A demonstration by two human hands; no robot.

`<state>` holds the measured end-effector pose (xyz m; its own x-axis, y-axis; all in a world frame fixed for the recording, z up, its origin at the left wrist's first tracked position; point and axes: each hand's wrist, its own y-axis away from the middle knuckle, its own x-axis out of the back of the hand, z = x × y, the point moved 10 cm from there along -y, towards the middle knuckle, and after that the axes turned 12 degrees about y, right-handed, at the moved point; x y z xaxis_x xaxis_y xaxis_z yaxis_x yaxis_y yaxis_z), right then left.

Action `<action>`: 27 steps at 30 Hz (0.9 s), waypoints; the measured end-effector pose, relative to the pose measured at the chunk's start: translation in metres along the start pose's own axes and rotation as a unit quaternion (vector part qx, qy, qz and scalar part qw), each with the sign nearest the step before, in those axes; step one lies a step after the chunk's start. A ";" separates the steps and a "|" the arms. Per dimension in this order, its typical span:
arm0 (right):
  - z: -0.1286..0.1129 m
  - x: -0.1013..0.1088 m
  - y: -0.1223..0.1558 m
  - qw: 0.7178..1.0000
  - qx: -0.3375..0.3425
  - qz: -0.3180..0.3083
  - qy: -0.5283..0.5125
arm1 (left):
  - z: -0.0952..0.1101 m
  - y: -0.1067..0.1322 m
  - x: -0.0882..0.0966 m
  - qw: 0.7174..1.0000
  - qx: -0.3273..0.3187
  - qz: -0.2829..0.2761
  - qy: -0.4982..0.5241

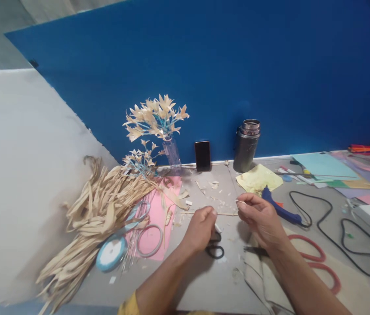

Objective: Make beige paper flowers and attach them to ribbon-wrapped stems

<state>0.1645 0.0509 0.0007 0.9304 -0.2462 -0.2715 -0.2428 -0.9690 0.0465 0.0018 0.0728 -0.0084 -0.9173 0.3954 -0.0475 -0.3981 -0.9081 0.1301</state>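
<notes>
My left hand (201, 227) is closed over the middle of the table, and a small white piece (218, 228) sticks out below its fingers. My right hand (260, 218), to the right, pinches a tiny pale sliver (240, 201) between thumb and fingertips. A thin straw-coloured stick (227, 214) runs level between the hands; whether either one touches it, I cannot tell. Black-handled scissors (216, 251) lie just under my left hand. Beneath my right forearm are larger scissors with red handles (324, 269), partly covered by the arm.
Dried husk strips (106, 205) heap at left, beside a ribbon spool (111, 253) and pink paper (158, 218). Husk flowers (157, 113) stand in a clear vase (172, 155). Behind are a phone (202, 156) and flask (246, 146). A blue glue gun (280, 208) trails its cord at right.
</notes>
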 end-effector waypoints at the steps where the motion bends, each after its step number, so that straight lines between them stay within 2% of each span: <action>1: 0.001 -0.003 0.000 1.000 -0.007 -0.008 -0.008 | 0.002 -0.001 0.005 1.000 -0.010 0.012 0.007; 5: 0.001 -0.009 0.003 1.000 -0.011 -0.022 -0.005 | 0.013 0.001 0.001 0.996 -0.024 0.009 0.090; 9: 0.004 -0.008 0.005 0.998 0.008 -0.033 0.046 | 0.018 0.005 -0.018 0.980 0.007 -0.018 0.197; 13: 0.001 -0.006 0.005 0.990 0.054 -0.038 0.127 | 0.018 0.008 -0.031 0.977 0.031 -0.036 0.209; 17: -0.006 -0.003 0.006 0.984 0.097 -0.034 0.143 | 0.009 0.006 -0.026 0.970 0.050 -0.014 0.239; 20: -0.011 0.001 0.007 0.985 0.104 -0.011 0.137 | 0.001 0.005 -0.022 0.946 0.075 -0.006 0.316; 23: -0.018 -0.001 0.010 0.983 0.114 0.001 0.143 | 0.002 0.004 -0.018 0.929 0.075 0.001 0.361; 27: -0.024 -0.012 0.014 0.971 0.141 -0.031 0.189 | 0.009 0.003 -0.010 0.931 0.058 0.034 0.359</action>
<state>0.1560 0.0396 0.0277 0.9671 -0.2298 0.1090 -0.1989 -0.9504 -0.2392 0.0104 0.0675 0.0012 -0.7267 0.1054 -0.6789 -0.3728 -0.8905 0.2608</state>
